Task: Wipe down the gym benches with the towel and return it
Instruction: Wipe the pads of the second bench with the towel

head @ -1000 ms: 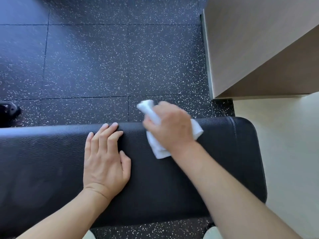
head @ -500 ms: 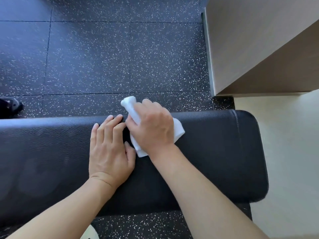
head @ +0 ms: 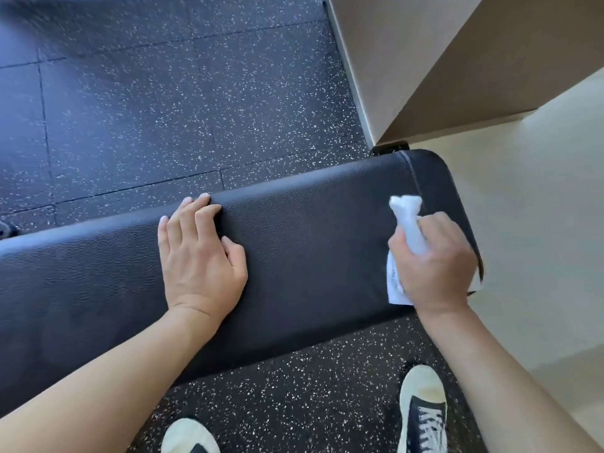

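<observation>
while the right hand [head: 434, 259] gripped the bunched towel [head: 408, 230] against the bench [head: 310, 250] pad's end, the left hand [head: 202, 256] lay flat, fingers straight, well apart from that grip. risk: loose tail above the fist could slip free, dropping pressure and skipping the rounded edge just past the grip.

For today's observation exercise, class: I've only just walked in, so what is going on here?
A person is wiping a black padded gym bench with a white towel. The right hand grips the bunched towel near the bench's rounded right end, by the pale floor. The left hand rests flat on the pad, fingers reaching its far edge. The person stands on speckled rubber flooring; two shoes show below the bench. The towel is not yet returned.
</observation>
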